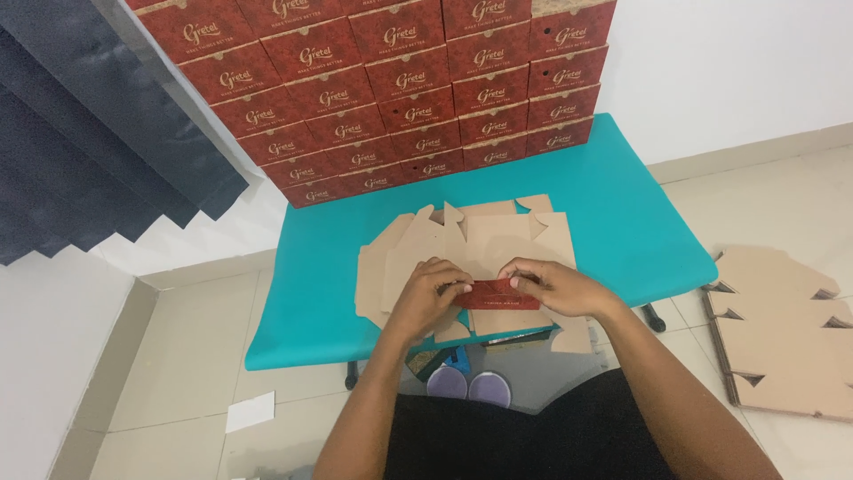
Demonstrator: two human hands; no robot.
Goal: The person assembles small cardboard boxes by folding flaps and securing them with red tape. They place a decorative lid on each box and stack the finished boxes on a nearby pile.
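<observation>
Red flap [494, 294] of a flat brown cardboard box blank [498, 244], folded up at the blank's near edge, sits between both hands. Left hand [432, 292] has fingers curled, tips pinching the flap's left end. Right hand [551, 286] likewise curled, fingertips on the flap's right end and top edge. Blank lies brown side up on a stack of more unfolded blanks [382, 267], fanned out to the left, all on the teal surface [622, 222].

Far edge of the surface: wall of assembled red boxes [400, 89], stacked in rows, all closed, contents not visible.

Floor right of the surface: second pile of flat cardboard blanks [786, 329]. White paper scrap [250, 412] on the floor tiles at left. Dark pleated curtain [80, 133] upper left. Pair of purple slippers [469, 388] under the near edge of the surface.
</observation>
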